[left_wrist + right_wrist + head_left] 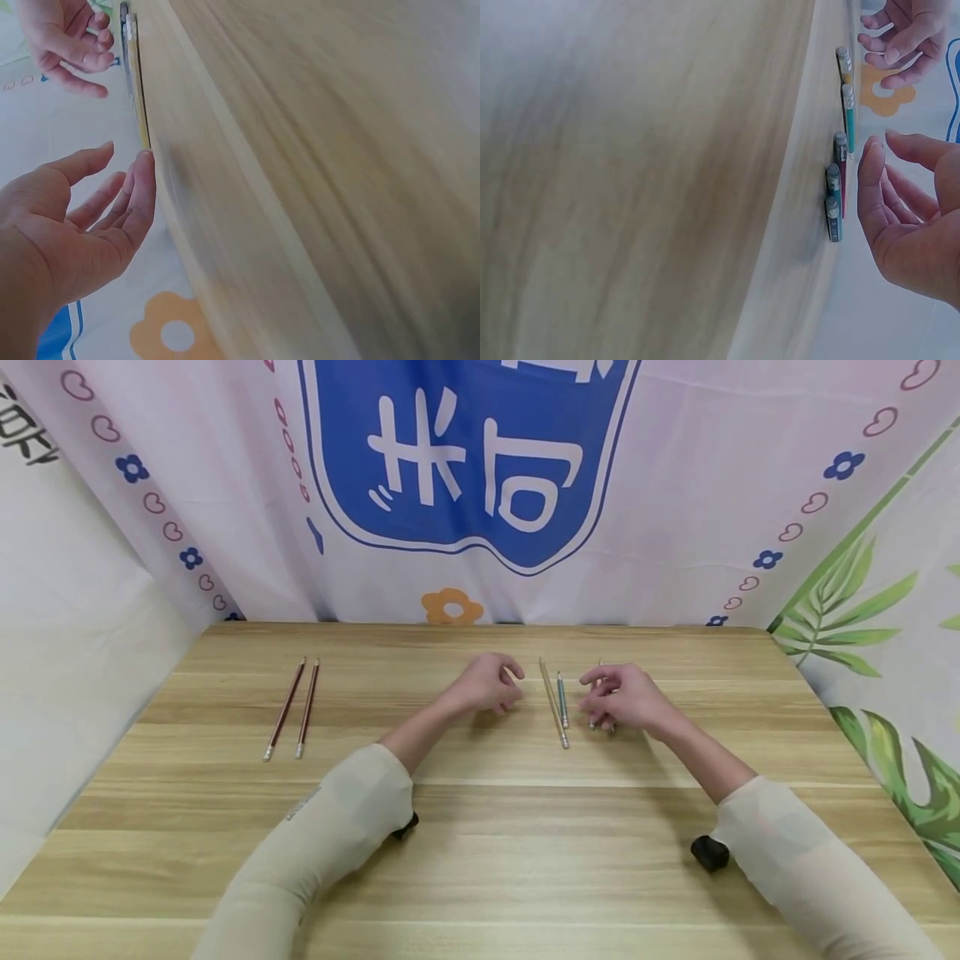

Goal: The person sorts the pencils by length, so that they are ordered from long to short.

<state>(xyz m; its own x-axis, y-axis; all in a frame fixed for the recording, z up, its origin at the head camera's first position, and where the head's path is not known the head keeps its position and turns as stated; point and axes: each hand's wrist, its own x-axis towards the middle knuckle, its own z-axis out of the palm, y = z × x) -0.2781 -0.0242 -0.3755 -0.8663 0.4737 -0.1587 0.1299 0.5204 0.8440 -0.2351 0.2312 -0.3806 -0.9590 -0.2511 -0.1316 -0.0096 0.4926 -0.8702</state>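
My left hand (487, 682) hovers with loosely bent fingers to the left of a yellow pencil (553, 702), holding nothing. Beside that pencil lies a shorter teal pencil (562, 700). My right hand (626, 695) hangs over more pencils just to the right, partly hiding them in the head view. From the right wrist, a red pencil (843, 187) and two teal ones show below its fingers, eraser ends toward the camera. Thumb and fingertips (871, 154) of the right hand stand apart with nothing between them.
Two dark red pencils, an outer one (286, 708) and an inner one (308, 708), lie on the left part of the wooden table (495, 860). A printed cloth (675, 527) hangs along the table's far edge.
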